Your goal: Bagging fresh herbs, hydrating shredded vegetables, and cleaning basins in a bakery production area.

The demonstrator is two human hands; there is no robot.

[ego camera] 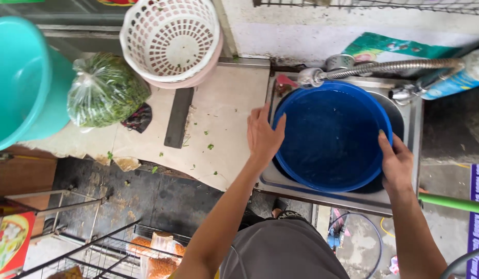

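Note:
A round blue plastic basin (pixel 332 137) filled with water sits in a steel sink (pixel 412 124). My left hand (pixel 263 135) grips its left rim, thumb over the edge. On the basin's lower right rim my right hand (pixel 396 163) holds on with fingers curled over it. A flexible metal faucet hose (pixel 384 67) reaches over the basin's far edge, its spout at the top left of the rim.
A pale counter (pixel 224 111) lies left of the sink, with a dark flat bar, green scraps, a clear bag of chopped greens (pixel 106 90), a white perforated basket (pixel 170 39) and a teal bucket (pixel 22 82). Wire racks stand on the floor below left. A green pole (pixel 451 203) crosses at right.

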